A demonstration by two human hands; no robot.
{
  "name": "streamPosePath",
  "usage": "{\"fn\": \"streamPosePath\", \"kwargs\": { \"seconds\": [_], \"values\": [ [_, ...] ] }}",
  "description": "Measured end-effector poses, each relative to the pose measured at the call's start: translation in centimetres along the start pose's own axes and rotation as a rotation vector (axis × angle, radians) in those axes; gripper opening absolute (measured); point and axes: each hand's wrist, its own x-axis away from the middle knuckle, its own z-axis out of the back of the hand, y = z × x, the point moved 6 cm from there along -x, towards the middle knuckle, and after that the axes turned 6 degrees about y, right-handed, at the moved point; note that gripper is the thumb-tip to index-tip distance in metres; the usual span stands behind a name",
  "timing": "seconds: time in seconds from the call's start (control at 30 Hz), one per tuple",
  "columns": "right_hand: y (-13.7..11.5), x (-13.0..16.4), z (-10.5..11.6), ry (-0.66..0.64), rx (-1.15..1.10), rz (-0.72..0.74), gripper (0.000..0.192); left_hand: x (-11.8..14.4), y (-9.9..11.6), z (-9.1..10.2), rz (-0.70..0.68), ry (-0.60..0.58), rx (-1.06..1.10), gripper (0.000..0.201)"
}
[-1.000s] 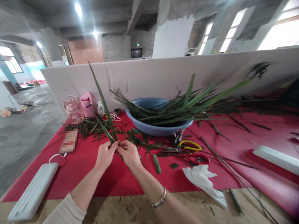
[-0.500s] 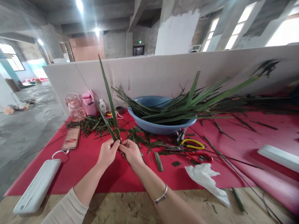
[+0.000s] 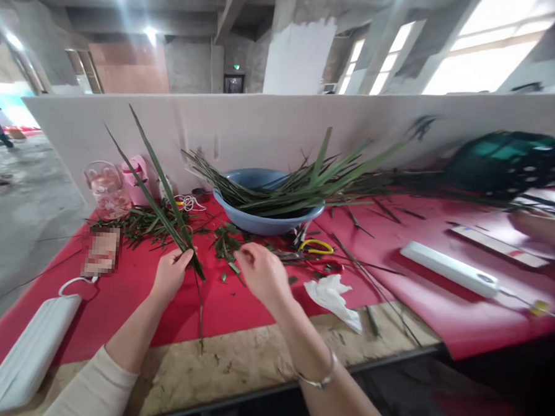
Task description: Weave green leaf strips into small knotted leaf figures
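Observation:
My left hand (image 3: pixel 172 274) pinches long green leaf strips (image 3: pixel 161 208) near their lower end. Two pointed blades rise up and to the left, and a thin strand hangs below toward the table edge. Apart from it, to the right, my right hand (image 3: pixel 264 275) is closed with its fingers curled over. Whatever its fingertips hold, if anything, I cannot make out. Just beside those fingertips lie leaf scraps (image 3: pixel 226 242) on the red cloth (image 3: pixel 178 321). A blue basin (image 3: pixel 258 221) behind the hands is heaped with long leaves (image 3: pixel 278 195).
Yellow-handled scissors (image 3: pixel 317 246), red-handled scissors (image 3: pixel 328 268) and a crumpled tissue (image 3: pixel 333 298) lie to the right. White long devices (image 3: pixel 30 350) rest on both sides. A pink bottle (image 3: pixel 108 190) stands back left. Another person's hand (image 3: pixel 541 228) shows at far right.
My hands were together at the base of the leaf strips; now my right hand has come off and moved right. My left hand keeps the strips, tilted further left. The view has swung right.

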Motion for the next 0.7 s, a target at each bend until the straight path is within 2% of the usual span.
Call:
{"fn": "streamPosePath", "kwargs": {
  "seconds": [0.07,0.13,0.2,0.23,0.3,0.4,0.57,0.63,0.7],
  "values": [
    [4.0,1.0,3.4,0.052,0.288,-0.114,0.019,-0.1,-0.2,0.0,0.0,-0.039,0.013,0.038],
    [8.6,2.5,5.8,0.022,0.519,-0.26,0.023,-0.2,-0.4,-0.1,0.016,-0.062,0.044,0.038],
    [11.6,3.7,6.2,-0.116,0.585,-0.241,0.014,-0.3,-0.6,-0.2,0.035,-0.067,0.081,0.038],
    [12.5,4.1,6.3,-0.119,0.597,-0.213,0.015,-0.3,-0.6,-0.3,0.042,-0.073,0.103,0.038],
    [13.2,4.5,6.1,-0.106,0.602,-0.157,0.02,-0.2,-0.5,-0.4,0.05,-0.083,0.139,0.037],
    [13.6,4.6,5.7,-0.099,0.606,-0.153,0.024,0.0,-0.3,-0.5,0.043,-0.076,0.14,0.036],
    [15.1,4.0,5.5,-0.255,0.448,-0.085,0.019,0.3,0.3,-0.4,0.002,-0.069,0.002,0.037],
    [14.7,3.3,5.8,-0.326,0.397,-0.067,0.031,0.4,0.6,-0.3,-0.015,-0.063,-0.036,0.036],
    [12.4,2.6,6.5,-0.322,0.402,-0.077,0.043,0.4,0.8,-0.3,-0.026,-0.06,-0.043,0.033]
  ]
}}
